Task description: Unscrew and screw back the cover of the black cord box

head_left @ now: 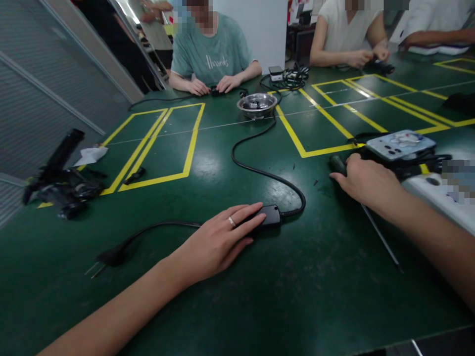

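My left hand (217,240) lies with its fingers stretched out over a small black plastic box (272,216) in the middle of the table's near side. One black cord runs from this box to a two-pin plug (111,257) at the left; another cord (267,173) winds away toward the far side. At the right, my right hand (371,180) is closed around the dark green handle of a screwdriver (382,240). Its long metal shaft points back toward me, close to the tabletop. Part of the handle is hidden under the hand.
A metal bowl (257,105) with small parts stands farther back. Right of my right hand are a phone (401,144) and a white case (438,190). Bagged black items (70,190) lie left. Yellow tape marks the green table (297,296). People work opposite, one handling a black part.
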The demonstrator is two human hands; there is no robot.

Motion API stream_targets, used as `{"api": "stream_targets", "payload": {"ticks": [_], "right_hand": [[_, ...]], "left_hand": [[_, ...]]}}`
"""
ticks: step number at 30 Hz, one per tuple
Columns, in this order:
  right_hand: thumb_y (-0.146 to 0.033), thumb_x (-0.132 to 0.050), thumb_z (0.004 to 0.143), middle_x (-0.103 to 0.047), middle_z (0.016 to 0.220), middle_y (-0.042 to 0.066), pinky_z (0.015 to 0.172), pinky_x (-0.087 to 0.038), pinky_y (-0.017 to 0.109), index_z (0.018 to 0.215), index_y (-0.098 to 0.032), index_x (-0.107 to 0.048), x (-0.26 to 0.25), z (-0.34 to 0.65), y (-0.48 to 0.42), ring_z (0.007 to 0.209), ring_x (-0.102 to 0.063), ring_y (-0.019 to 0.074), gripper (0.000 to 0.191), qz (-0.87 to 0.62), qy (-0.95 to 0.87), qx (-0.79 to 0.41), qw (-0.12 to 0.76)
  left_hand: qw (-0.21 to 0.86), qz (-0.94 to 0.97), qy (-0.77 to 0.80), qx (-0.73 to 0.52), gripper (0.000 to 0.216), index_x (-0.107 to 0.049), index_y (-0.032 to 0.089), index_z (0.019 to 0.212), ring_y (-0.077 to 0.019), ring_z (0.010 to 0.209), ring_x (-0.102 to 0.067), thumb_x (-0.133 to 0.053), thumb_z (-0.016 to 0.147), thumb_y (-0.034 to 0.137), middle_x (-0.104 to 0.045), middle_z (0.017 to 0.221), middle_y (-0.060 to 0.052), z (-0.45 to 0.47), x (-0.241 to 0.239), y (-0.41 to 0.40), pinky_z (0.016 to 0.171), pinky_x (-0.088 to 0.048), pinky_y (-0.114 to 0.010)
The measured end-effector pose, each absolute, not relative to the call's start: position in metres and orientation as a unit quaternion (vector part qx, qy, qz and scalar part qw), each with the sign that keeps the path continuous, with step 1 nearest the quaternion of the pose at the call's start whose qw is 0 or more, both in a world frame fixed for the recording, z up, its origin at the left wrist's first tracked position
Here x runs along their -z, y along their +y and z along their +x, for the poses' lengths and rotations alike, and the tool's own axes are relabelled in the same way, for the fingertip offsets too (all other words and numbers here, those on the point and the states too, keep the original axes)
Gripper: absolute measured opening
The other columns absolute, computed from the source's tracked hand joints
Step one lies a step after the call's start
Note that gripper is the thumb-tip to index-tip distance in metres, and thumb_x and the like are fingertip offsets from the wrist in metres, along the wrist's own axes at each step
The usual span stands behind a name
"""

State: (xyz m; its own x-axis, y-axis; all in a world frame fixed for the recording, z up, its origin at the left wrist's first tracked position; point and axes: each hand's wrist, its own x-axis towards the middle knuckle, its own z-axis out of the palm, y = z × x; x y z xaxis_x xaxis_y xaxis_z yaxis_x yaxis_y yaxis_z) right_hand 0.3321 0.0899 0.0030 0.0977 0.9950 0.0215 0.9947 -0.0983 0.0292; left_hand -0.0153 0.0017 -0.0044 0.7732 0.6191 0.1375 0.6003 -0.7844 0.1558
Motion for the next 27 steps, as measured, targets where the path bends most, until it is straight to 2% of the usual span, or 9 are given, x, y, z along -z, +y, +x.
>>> {"api": "stream_targets", "payload": {"ticks": [4,6,8,11,14,16,19,24,27], "right_hand": [[-0.054,-0.050,0.084,-0.067,0.089,0.022,0.065,-0.050,0.048,0.108,-0.007,-0.060,-0.001,0.335,0.095,0.080,-0.066,0.0382,0.054,0.733,0.679,-0.007,-0.030],[-0.052,-0.051,0.084,-0.067,0.084,0.018,0.062,-0.050,0.042,0.101,-0.011,-0.063,-0.003,0.333,0.099,0.074,-0.065,0.0315,0.046,0.724,0.682,0.040,-0.096],[-0.050,-0.050,0.086,-0.063,0.073,0.010,0.050,-0.044,0.032,0.092,-0.016,-0.062,-0.008,0.329,0.100,0.058,-0.059,0.0211,0.036,0.702,0.660,0.166,-0.209],[-0.052,-0.044,0.090,-0.050,0.054,0.000,0.034,-0.023,0.023,0.078,-0.020,-0.055,-0.021,0.318,0.095,0.036,-0.036,0.0099,0.036,0.613,0.551,0.427,-0.371],[-0.052,-0.049,0.089,-0.039,0.049,-0.006,0.034,-0.013,0.021,0.080,-0.021,-0.054,-0.035,0.310,0.086,0.035,-0.022,0.0065,0.032,0.503,0.443,0.572,-0.473],[-0.041,-0.057,0.088,-0.033,0.049,-0.008,0.035,-0.010,0.020,0.083,-0.022,-0.055,-0.043,0.310,0.083,0.037,-0.017,0.0053,0.020,0.452,0.401,0.609,-0.514],[-0.032,-0.054,0.088,-0.033,0.047,-0.008,0.035,-0.012,0.019,0.075,-0.019,-0.051,-0.048,0.317,0.085,0.037,-0.019,0.0050,0.019,0.415,0.362,0.618,-0.562],[-0.058,-0.036,0.091,-0.055,0.049,0.002,0.032,-0.018,0.023,0.069,-0.021,-0.048,-0.044,0.322,0.093,0.032,-0.035,0.0092,0.044,0.460,0.351,0.489,-0.653],[-0.051,-0.045,0.092,-0.059,0.051,0.000,0.030,-0.026,0.023,0.071,-0.021,-0.048,-0.038,0.317,0.095,0.030,-0.042,0.0098,0.037,0.458,0.386,0.377,-0.707]], "left_hand": [[0.083,0.934,0.337,-0.089,0.054,-0.031,0.025,0.149,-0.0213,0.130,-0.045,-0.043,0.097,0.015,-0.033,0.155,-0.007,-0.013,0.009,0.003,0.106,-0.045,-0.042],[0.082,0.933,0.338,-0.096,0.054,-0.032,0.024,0.149,-0.0216,0.129,-0.046,-0.044,0.097,0.015,-0.034,0.154,-0.007,-0.014,0.010,0.003,0.105,-0.046,-0.043],[0.076,0.934,0.335,-0.102,0.054,-0.033,0.024,0.148,-0.0215,0.127,-0.047,-0.045,0.096,0.015,-0.035,0.154,-0.007,-0.015,0.010,0.004,0.104,-0.047,-0.042],[0.065,0.936,0.331,-0.106,0.054,-0.035,0.023,0.147,-0.0215,0.125,-0.049,-0.046,0.095,0.015,-0.037,0.152,-0.008,-0.015,0.010,0.004,0.103,-0.048,-0.042],[0.058,0.935,0.332,-0.108,0.054,-0.035,0.024,0.147,-0.0218,0.125,-0.049,-0.047,0.095,0.016,-0.039,0.151,-0.008,-0.015,0.011,0.004,0.103,-0.047,-0.043],[0.056,0.935,0.333,-0.108,0.054,-0.035,0.024,0.147,-0.0218,0.124,-0.049,-0.047,0.095,0.016,-0.039,0.151,-0.008,-0.015,0.011,0.004,0.102,-0.048,-0.043],[0.058,0.935,0.335,-0.103,0.054,-0.035,0.024,0.147,-0.0219,0.124,-0.050,-0.047,0.095,0.016,-0.038,0.152,-0.008,-0.016,0.011,0.004,0.102,-0.048,-0.042],[0.060,0.935,0.334,-0.100,0.055,-0.034,0.025,0.148,-0.0219,0.124,-0.049,-0.047,0.095,0.016,-0.037,0.153,-0.007,-0.017,0.011,0.004,0.102,-0.047,-0.043],[0.061,0.935,0.333,-0.102,0.055,-0.034,0.024,0.147,-0.0222,0.125,-0.049,-0.047,0.095,0.015,-0.037,0.152,-0.008,-0.016,0.011,0.004,0.102,-0.047,-0.043]]}}
